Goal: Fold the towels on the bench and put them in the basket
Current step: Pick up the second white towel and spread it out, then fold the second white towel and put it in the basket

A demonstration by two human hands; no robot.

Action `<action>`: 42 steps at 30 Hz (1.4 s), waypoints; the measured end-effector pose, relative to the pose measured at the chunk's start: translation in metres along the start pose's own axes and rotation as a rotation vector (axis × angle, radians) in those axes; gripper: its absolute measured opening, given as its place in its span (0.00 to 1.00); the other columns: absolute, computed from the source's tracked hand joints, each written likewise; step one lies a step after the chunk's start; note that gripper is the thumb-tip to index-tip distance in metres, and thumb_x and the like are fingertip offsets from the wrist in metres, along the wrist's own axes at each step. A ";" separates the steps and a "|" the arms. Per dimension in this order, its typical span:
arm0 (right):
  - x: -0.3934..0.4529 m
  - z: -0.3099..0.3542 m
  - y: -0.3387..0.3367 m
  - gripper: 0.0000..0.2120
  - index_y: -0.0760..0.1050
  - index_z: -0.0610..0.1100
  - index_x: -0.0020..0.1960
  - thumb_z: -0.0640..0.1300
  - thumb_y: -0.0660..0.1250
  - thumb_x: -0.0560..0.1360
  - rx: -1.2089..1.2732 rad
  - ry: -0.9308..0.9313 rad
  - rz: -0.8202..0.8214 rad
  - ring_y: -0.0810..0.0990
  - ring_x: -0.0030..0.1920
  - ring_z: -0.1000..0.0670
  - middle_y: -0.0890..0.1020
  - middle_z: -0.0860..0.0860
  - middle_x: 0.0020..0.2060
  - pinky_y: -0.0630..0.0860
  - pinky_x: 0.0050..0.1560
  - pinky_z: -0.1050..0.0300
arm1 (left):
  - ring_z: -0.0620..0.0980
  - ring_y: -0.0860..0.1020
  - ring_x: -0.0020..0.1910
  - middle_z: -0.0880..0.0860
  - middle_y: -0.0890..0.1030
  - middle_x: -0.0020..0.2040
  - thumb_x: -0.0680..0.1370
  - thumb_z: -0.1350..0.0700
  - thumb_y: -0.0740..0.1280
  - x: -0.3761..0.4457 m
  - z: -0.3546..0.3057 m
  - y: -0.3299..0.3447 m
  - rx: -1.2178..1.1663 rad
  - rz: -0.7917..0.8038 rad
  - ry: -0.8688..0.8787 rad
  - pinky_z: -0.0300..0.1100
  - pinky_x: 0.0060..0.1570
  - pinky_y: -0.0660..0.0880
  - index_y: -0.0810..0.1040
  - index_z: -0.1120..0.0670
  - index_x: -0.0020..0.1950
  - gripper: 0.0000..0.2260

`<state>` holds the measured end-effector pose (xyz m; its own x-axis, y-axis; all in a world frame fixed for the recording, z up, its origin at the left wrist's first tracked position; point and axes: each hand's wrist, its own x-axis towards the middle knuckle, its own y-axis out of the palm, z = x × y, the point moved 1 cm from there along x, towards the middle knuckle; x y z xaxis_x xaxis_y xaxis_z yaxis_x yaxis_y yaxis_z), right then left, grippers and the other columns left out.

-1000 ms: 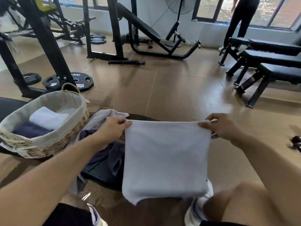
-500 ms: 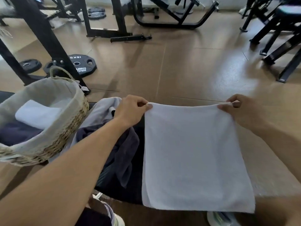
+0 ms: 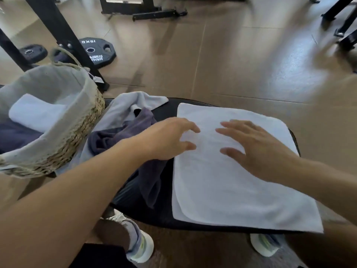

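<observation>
Far left: woven basket (image 3: 63,144) with grey liner sits on the counter (image 3: 164,113); inside, a folded white towel (image 3: 36,115) lies on a dark one (image 3: 13,134). Just right of the basket: heap of unfolded towels, a light grey towel (image 3: 123,107) under a dark purple towel (image 3: 143,128). Left hand (image 3: 166,138) above the heap's right edge, fingers loosely spread, tips over the left margin of the white towel (image 3: 231,186); grips nothing. That towel lies flat, doubled, on the counter. Right hand (image 3: 257,149) spread flat, palm down on it; holds nothing. Floor: weight plate (image 3: 96,51), upper left.
</observation>
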<state>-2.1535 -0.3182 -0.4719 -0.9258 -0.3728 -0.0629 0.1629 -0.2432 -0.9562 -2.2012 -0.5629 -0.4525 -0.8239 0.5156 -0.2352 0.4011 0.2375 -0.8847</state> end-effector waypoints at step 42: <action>-0.033 0.056 0.022 0.05 0.77 0.57 0.47 0.56 0.70 0.77 0.708 0.099 0.077 0.77 0.38 0.58 0.83 0.56 0.39 0.71 0.41 0.64 | 0.48 0.82 0.40 0.47 0.85 0.39 0.79 0.48 0.71 -0.051 -0.012 0.024 -0.482 -0.049 0.074 0.52 0.45 0.79 0.83 0.48 0.45 0.06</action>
<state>-2.1001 -0.3618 -0.4752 -0.9238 -0.3377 -0.1805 0.3804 -0.7545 -0.5348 -2.1449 -0.5742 -0.4568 -0.8229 0.5472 -0.1526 0.5163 0.6083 -0.6028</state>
